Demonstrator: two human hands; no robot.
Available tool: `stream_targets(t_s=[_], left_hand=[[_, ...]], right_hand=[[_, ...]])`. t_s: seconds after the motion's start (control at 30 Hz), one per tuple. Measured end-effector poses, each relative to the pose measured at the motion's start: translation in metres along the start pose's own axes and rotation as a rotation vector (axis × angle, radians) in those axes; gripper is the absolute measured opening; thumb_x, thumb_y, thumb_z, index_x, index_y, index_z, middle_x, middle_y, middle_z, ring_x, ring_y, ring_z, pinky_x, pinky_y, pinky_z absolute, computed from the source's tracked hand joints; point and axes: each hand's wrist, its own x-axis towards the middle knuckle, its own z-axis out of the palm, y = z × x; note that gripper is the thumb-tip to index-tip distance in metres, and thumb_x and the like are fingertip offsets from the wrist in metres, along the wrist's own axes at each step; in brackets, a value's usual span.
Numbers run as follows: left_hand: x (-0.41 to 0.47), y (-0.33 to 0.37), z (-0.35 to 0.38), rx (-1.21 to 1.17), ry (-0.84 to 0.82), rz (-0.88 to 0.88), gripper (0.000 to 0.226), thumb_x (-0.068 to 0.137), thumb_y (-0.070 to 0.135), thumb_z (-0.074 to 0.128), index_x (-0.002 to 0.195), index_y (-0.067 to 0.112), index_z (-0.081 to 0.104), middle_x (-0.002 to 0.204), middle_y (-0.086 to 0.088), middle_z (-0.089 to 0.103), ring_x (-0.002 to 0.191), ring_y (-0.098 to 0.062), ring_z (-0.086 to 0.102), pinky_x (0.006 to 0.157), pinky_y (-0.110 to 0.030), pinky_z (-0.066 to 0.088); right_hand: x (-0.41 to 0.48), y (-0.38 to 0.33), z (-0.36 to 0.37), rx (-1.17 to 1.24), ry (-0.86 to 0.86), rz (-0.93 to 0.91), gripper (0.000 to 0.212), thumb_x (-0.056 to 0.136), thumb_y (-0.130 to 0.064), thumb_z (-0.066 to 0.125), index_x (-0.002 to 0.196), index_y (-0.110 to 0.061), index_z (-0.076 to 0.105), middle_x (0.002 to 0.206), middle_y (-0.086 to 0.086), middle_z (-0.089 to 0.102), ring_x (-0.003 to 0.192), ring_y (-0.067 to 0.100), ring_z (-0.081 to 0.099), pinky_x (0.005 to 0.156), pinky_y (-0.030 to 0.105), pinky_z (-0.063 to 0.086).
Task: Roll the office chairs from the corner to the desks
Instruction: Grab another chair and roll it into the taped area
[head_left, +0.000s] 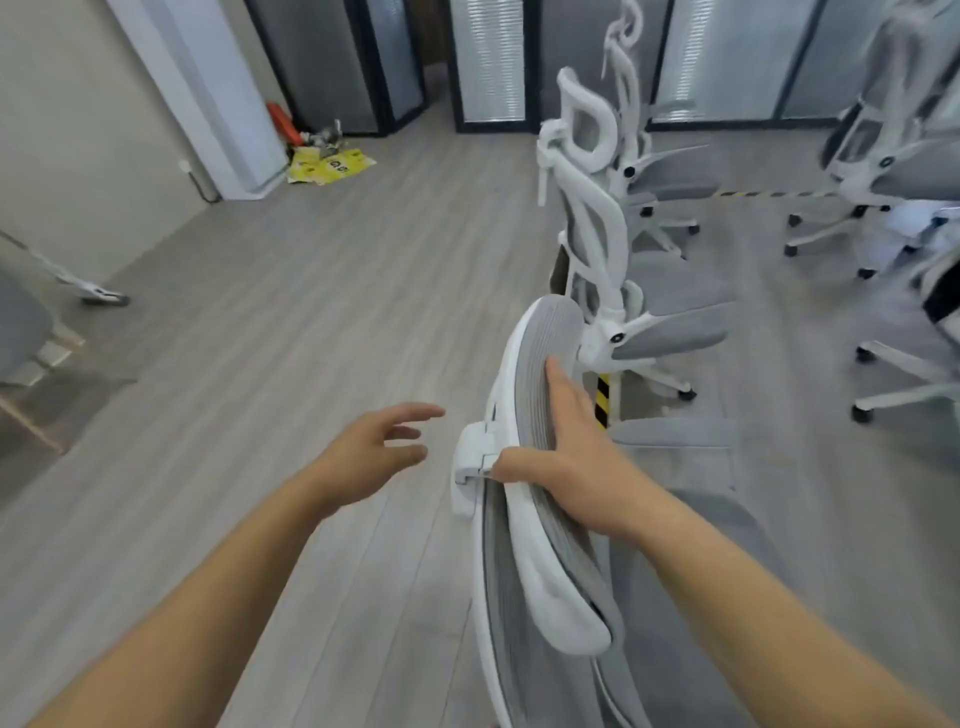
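Fingers (560, 387) clasp headrest (550, 332); yellow papers (327, 165) print illegible.

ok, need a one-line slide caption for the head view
Right hand holds a white mesh chair headrest; left hand open beside it; other chairs behind.

The grey plank floor (311, 312) carried white-framed office chairs on castors: the nearest chair (566, 613) at the bottom, a second chair (592, 249) just beyond it, and further chairs (893, 176) at the right. A black-and-yellow striped strip (769, 194) ran across the floor among them. Yellow papers (327, 165) lay by the foot of the white pillar (223, 104).
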Motion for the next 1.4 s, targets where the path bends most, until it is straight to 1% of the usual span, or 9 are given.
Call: stream_targets(t_s=[0.23,0.4,0.53,0.73,0.87,1.1,1.27,1.33,1.4], left_hand=[[0.169,0.038,-0.002,-0.305,-0.477,0.014,0.058,0.075,0.029,0.079,0.130,0.032,0.060,0.136,0.004,0.058,0.122,-0.019,0.059,0.098,-0.049,0.051],[0.259,0.050,0.007,-0.197,-0.662,0.086,0.067,0.073,0.005,0.083,0.123,0.044,0.060,0.118,0.004,0.070,0.118,-0.008,0.060,0.083,-0.031,0.057],[0.318,0.047,0.006,-0.036,-0.804,0.265,0.078,0.053,0.025,0.096,0.119,0.050,0.062,0.134,0.018,0.055,0.123,-0.005,0.052,0.090,-0.029,0.048],[0.361,0.030,0.017,0.057,-0.846,0.502,0.074,0.037,0.045,0.098,0.105,0.039,0.070,0.139,0.014,0.041,0.121,-0.015,0.055,0.104,-0.043,0.044],[0.368,0.044,0.026,0.108,-0.883,0.568,0.069,0.041,0.052,0.095,0.104,0.037,0.069,0.139,0.010,0.042,0.108,-0.018,0.063,0.094,-0.042,0.051],[0.369,0.064,0.038,0.223,-0.872,0.842,0.054,0.075,0.037,0.081,0.124,0.030,0.061,0.132,0.011,0.040,0.128,-0.012,0.039,0.095,-0.033,0.035],[0.374,0.076,0.065,0.290,-0.891,0.851,0.064,0.063,0.066,0.071,0.121,0.041,0.058,0.148,0.002,0.037,0.130,-0.025,0.045,0.104,-0.048,0.042],[0.374,0.081,0.078,0.289,-0.899,0.844,0.066,0.058,0.071,0.068,0.118,0.044,0.058,0.146,0.003,0.036,0.126,-0.025,0.047,0.102,-0.049,0.044],[0.370,0.086,0.092,0.302,-0.896,0.884,0.064,0.058,0.069,0.068,0.116,0.044,0.059,0.147,0.000,0.034,0.132,-0.024,0.041,0.104,-0.049,0.042]], right_hand=[[0.037,-0.011,-0.022,0.046,0.066,0.069,0.116,0.064,-0.044,0.071,0.151,-0.045,-0.007,0.153,-0.026,0.003,0.142,0.009,0.014,0.114,0.038,0.026],[0.034,-0.003,-0.051,0.164,0.183,0.152,0.100,0.062,-0.042,0.074,0.142,-0.061,0.017,0.149,-0.027,0.024,0.137,0.001,0.027,0.113,0.033,0.027],[0.035,-0.011,-0.060,0.173,0.243,0.247,0.086,0.071,-0.024,0.073,0.139,-0.059,0.033,0.144,-0.028,0.036,0.129,-0.001,0.038,0.109,0.025,0.032],[0.038,-0.026,-0.044,0.329,0.258,0.463,0.078,0.079,-0.025,0.072,0.140,-0.056,0.034,0.149,-0.018,0.037,0.129,0.013,0.047,0.105,0.042,0.044],[0.037,-0.043,-0.039,0.297,0.370,0.637,0.072,0.072,-0.043,0.075,0.133,-0.060,0.042,0.144,-0.016,0.044,0.124,0.008,0.051,0.104,0.039,0.043],[0.030,-0.070,-0.002,0.132,0.838,0.850,0.061,0.065,-0.068,0.074,0.122,-0.055,0.057,0.136,-0.025,0.050,0.129,0.001,0.044,0.112,0.036,0.030],[0.053,-0.058,0.101,-0.171,1.944,0.783,0.060,0.081,-0.058,0.064,0.134,-0.039,0.044,0.136,-0.017,0.041,0.127,0.001,0.037,0.107,0.032,0.035],[0.066,-0.036,0.143,-0.178,1.972,0.890,0.056,0.080,-0.062,0.060,0.129,-0.038,0.048,0.132,-0.015,0.043,0.125,0.007,0.040,0.106,0.041,0.041],[0.070,-0.006,0.163,-0.212,1.759,1.001,0.055,0.080,-0.066,0.058,0.130,-0.044,0.048,0.141,-0.016,0.038,0.134,0.012,0.032,0.110,0.043,0.035]])
